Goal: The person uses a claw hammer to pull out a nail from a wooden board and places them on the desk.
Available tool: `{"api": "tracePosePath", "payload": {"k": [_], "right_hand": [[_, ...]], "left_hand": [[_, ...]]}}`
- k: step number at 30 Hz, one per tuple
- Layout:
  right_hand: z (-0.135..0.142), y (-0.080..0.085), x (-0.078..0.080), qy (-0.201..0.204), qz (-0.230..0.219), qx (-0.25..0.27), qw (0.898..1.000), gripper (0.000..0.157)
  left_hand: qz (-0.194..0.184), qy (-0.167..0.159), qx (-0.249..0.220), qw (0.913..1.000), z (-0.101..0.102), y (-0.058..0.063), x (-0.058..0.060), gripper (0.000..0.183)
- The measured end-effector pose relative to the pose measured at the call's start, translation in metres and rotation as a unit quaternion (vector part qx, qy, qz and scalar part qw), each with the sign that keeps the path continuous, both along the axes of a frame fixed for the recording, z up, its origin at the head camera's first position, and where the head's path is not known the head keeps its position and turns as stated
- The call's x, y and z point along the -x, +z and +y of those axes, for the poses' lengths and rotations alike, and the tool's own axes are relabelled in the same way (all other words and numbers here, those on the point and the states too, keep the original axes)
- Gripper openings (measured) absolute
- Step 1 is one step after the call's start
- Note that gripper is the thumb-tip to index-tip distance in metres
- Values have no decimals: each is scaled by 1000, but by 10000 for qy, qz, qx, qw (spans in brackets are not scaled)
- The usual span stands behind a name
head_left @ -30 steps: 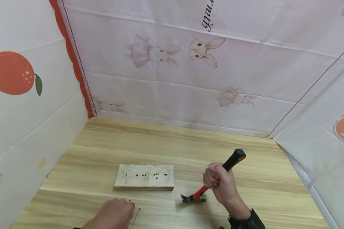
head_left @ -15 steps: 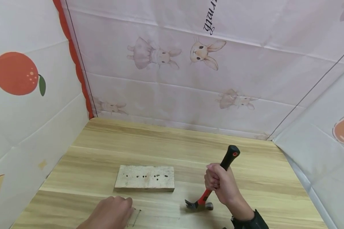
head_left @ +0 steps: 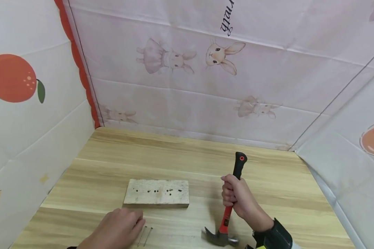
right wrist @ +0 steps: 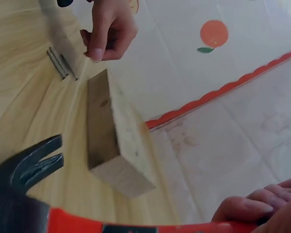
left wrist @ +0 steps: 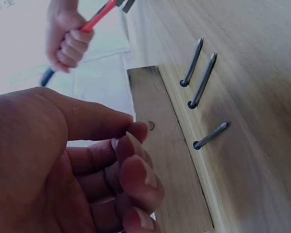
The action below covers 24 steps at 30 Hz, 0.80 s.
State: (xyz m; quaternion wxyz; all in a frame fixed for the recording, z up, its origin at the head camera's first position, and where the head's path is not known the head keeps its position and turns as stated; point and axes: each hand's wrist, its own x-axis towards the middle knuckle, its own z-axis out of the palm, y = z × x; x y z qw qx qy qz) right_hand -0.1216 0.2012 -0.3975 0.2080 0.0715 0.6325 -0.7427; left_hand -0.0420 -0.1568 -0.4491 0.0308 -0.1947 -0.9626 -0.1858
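Observation:
My right hand (head_left: 238, 197) grips a claw hammer (head_left: 226, 221) with a red and black handle, the handle end up and the steel head low by the table. My left hand (head_left: 116, 226) hovers low before the wooden block with its fingers loosely curled; in the left wrist view the thumb and fingertips come close together with nothing visible between them. Several nails lie by the left hand: two show in the head view, among them the right-hand nail (head_left: 148, 237), while the left wrist view also shows a lower nail (left wrist: 211, 136).
The pale wooden block (head_left: 157, 199), with a row of dark holes in its top, lies flat beyond the left hand. Printed cloth walls (head_left: 187, 114) enclose the back and both sides of the wood-grain table (head_left: 268, 173).
My left hand has drawn leftward off the nails, uncovering a second one. My right hand has swung the hammer more upright, its head now nearer the front edge of the view.

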Motion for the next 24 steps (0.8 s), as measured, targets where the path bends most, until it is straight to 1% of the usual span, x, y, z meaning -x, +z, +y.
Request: {"api": "tracePosePath", "payload": {"k": [3,6,11,14,16,18,20,24], "right_hand": [[4,-8,10,-133,-326,-61,9994,51],[9,-16,19,-132,-444,-163,9988,50],[16,-27,29,13,-431,-386,9983,46],[21,-33,33,6,-391,-683,9969,43],[24,-37,37,-33,-381,-973,9945,41],[27,-40,41,-16,-343,-1343,9903,41],[28,-43,44,30,-293,-1769,9838,42],[31,-49,49,186,-128,-2636,9644,49]], "left_hand": [[-108,61,-64,9999,-1,1,0,40],[-207,168,-72,9996,-3,2,0,38],[-175,235,-106,9995,-5,3,1,37],[-174,238,-121,9995,-7,5,2,35],[-185,252,-96,9995,-8,7,3,34],[-175,270,-72,9995,-9,8,3,33],[-173,296,-49,9994,-9,8,3,33],[-180,360,-12,9992,-10,7,3,33]]}}
